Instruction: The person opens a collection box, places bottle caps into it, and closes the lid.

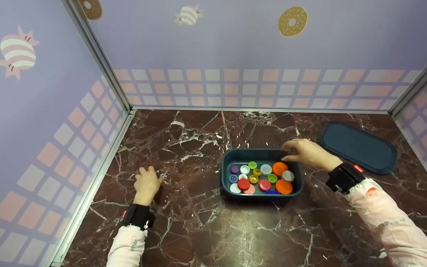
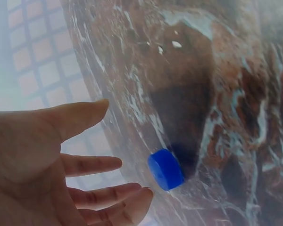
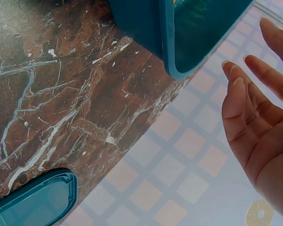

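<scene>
My left hand (image 1: 147,184) is over the left part of the table with fingers spread, gripping nothing. A blue bottle cap (image 2: 165,169) shows just past its fingertips in the left wrist view, apart from them; the hand hides it in the head view. My right hand (image 1: 307,152) hovers at the far right corner of a dark teal box (image 1: 225,172). Its fingers are loosely bent, with nothing between them in the right wrist view. Inside the box lie several bottle caps, among them an orange cap (image 1: 284,186), a red cap (image 1: 243,184) and a purple cap (image 1: 234,169).
The box's dark teal lid (image 1: 360,146) lies flat on the brown marbled table (image 1: 198,230), behind and right of the box. Patterned purple walls (image 1: 235,40) enclose the back and both sides.
</scene>
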`<state>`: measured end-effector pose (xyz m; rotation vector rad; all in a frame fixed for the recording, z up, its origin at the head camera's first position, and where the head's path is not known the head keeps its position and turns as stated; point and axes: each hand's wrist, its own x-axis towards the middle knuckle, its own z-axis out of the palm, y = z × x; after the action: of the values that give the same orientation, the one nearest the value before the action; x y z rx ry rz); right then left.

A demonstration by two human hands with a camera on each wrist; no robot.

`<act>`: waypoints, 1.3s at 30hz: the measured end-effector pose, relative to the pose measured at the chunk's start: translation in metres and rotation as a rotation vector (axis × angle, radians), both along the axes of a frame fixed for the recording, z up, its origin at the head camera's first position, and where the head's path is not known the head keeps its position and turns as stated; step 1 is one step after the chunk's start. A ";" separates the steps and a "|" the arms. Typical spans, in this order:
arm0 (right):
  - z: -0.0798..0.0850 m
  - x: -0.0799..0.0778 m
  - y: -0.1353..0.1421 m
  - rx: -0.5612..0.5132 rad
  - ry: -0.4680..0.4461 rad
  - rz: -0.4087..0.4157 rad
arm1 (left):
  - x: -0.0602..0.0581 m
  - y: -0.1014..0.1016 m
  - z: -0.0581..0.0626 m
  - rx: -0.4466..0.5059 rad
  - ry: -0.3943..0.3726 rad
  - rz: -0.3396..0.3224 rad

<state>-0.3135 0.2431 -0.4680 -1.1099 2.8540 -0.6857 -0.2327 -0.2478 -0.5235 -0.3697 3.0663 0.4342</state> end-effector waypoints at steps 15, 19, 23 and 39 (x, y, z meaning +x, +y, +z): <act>-0.017 -0.001 0.012 -0.085 -0.014 -0.235 | 0.000 -0.007 -0.009 0.046 0.016 -0.013; -0.027 0.005 0.013 -0.099 -0.013 -0.322 | 0.000 -0.008 -0.011 0.067 -0.019 0.002; -0.037 0.014 0.014 -0.112 -0.055 -0.400 | 0.000 -0.009 -0.013 0.058 -0.017 0.009; -0.065 0.034 0.004 -0.129 -0.062 -0.505 | 0.001 -0.010 -0.016 0.033 0.054 -0.029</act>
<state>-0.2797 0.2474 -0.5331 -0.3501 3.0870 -0.9076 -0.2322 -0.2576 -0.5392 -0.3170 3.1082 0.5008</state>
